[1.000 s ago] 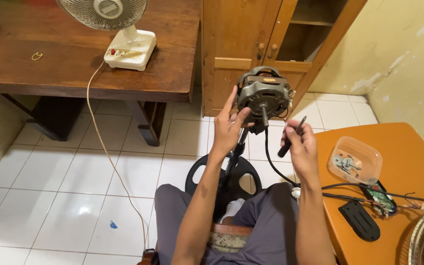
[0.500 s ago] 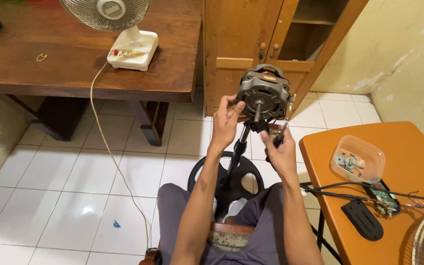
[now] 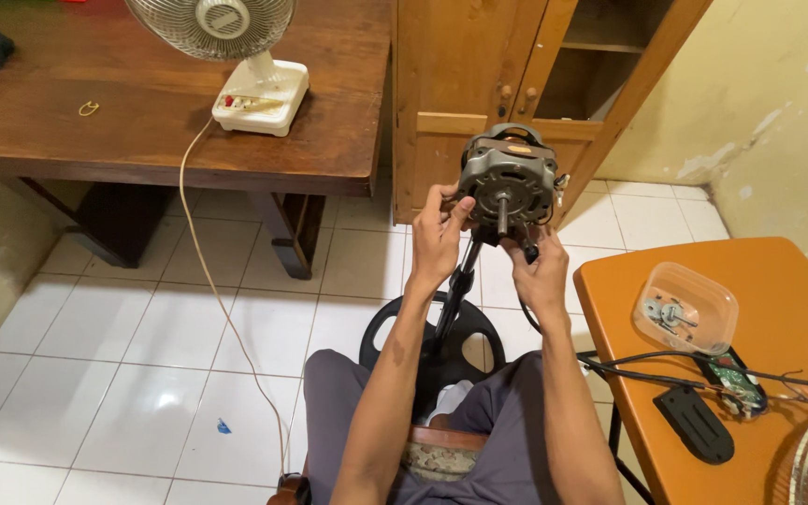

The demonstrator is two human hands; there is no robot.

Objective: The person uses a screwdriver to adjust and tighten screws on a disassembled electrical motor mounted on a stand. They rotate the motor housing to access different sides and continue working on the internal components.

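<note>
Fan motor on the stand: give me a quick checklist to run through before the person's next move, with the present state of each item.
1. Left hand steadies the fan motor: ok, its fingers rest on the motor's left side.
2. Right hand placed under the motor: ok, it is at the neck where the motor meets the stand pole.
3. Tool in the right hand's grip: cannot tell, something dark shows at the fingertips but is too small to name.
4. Motor shaft bare: ok, no blade on it.
5. Loose parts contained: ok, small metal parts lie in the clear plastic tub on the orange table.
6. Motor unplugged: cannot tell.
</note>
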